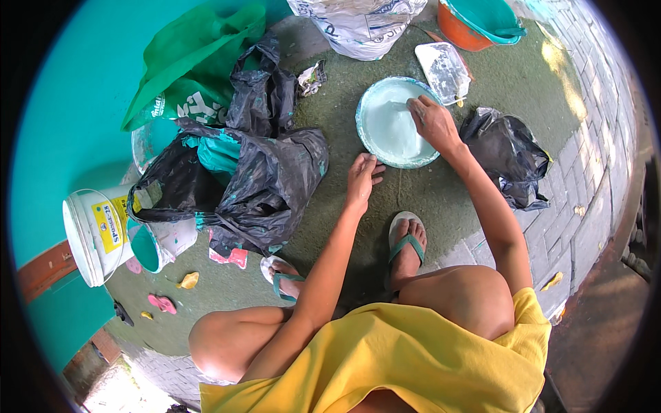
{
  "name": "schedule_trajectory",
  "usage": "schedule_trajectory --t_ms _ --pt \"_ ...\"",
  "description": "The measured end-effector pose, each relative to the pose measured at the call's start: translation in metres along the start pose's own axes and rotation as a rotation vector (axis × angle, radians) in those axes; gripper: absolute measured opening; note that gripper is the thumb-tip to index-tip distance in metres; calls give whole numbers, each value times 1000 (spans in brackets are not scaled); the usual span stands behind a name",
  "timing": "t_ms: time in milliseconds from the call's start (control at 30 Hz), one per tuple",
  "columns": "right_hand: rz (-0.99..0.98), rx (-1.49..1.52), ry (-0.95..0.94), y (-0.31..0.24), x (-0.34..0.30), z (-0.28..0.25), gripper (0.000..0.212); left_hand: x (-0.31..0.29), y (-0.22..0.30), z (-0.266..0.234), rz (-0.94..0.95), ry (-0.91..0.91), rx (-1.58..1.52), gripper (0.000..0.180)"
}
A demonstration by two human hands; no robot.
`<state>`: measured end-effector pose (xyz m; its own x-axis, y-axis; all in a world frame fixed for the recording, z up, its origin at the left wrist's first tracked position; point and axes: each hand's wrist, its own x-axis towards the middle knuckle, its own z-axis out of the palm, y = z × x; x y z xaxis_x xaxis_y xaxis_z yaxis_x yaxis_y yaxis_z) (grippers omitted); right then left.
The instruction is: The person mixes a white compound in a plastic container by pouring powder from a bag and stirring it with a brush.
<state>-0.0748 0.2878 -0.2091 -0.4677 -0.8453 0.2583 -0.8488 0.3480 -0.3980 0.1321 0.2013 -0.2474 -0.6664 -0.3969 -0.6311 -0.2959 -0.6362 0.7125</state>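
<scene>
A shallow round basin (366, 141) with a paint-smeared rim rests on the ground in front of me. It contains a pale mint-green, creamy mixture (392, 131). My left hand (363, 182) is at the lower left of the basin, fingers bent against its rim and steadying it. Over the right half of the basin, my right hand (434, 124) is closed, knuckles up, low above the mixture. A small greyish shape shows beside its fingertips, but whatever the fingers hold is hidden.
Black plastic bags (275, 186) and a white bucket (89, 234) crowd the left. A white sack (361, 27), a smeared white tray (441, 72) and an orange-and-teal bucket (468, 27) stand beyond the basin. Another black bag (506, 155) lies right of my forearm.
</scene>
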Motion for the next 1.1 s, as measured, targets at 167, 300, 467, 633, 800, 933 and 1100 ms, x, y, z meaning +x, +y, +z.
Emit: schedule_trajectory --t_ms 167,300,467,633,800,933,1100 --pt "30 171 -105 -20 -12 -6 8 0 -1 -1 1 22 -19 20" --pt "168 334 32 -20 -2 -18 12 -1 -1 -2 5 28 -10 21" --pt "274 192 168 3 3 -20 13 -1 2 1 2 19 10 21" --pt "361 299 -57 9 -8 -6 14 -1 2 1 -6 24 2 20" --pt "437 231 142 6 0 -6 19 -1 3 1 -3 25 11 20" --pt "384 243 -51 15 -2 -4 21 -1 2 1 -2 15 6 20" --pt "433 285 38 1 6 -7 16 -2 1 -3 1 28 -3 20"
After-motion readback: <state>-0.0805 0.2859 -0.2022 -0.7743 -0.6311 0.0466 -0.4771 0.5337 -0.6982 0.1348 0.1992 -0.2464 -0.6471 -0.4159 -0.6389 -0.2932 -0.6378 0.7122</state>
